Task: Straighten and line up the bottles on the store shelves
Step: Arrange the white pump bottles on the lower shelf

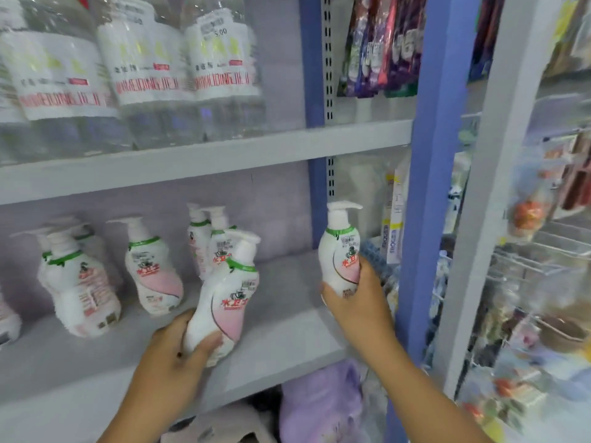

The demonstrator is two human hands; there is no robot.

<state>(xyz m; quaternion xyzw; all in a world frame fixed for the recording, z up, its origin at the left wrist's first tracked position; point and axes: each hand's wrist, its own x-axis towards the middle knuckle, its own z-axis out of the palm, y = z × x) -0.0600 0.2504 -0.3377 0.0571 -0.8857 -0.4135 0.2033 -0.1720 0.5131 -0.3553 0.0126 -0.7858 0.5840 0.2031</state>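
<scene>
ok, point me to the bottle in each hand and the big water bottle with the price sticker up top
bottle in left hand (224,302), head view, on the pink-and-white body above the fingers.
bottle in right hand (340,251), head view, on the white body under the green collar.
water bottle with price sticker (220,65), head view, on its white label.
</scene>
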